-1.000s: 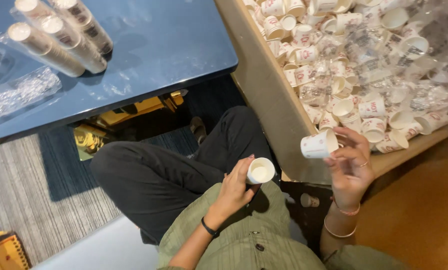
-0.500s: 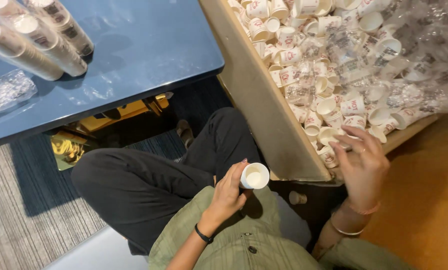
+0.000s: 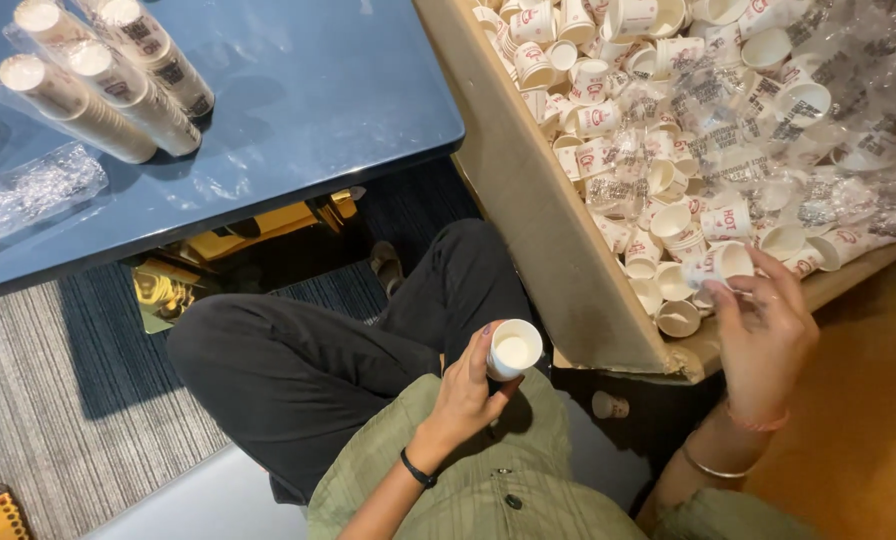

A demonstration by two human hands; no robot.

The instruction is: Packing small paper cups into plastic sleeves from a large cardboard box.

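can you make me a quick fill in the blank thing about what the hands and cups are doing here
1. The left hand holds a small white paper ____ over the lap.
2. The right hand reaches into the cardboard box, its fingertips on a loose cup at the box's ____ edge.
3. Sleeved stacks of cups lie on the ____ table.
4. Crumpled clear ____ wrap lies over the cups in the box.

Missing words: cup; near; blue; plastic

Four sleeved cup stacks (image 3: 98, 85) (loose cups uncountable)
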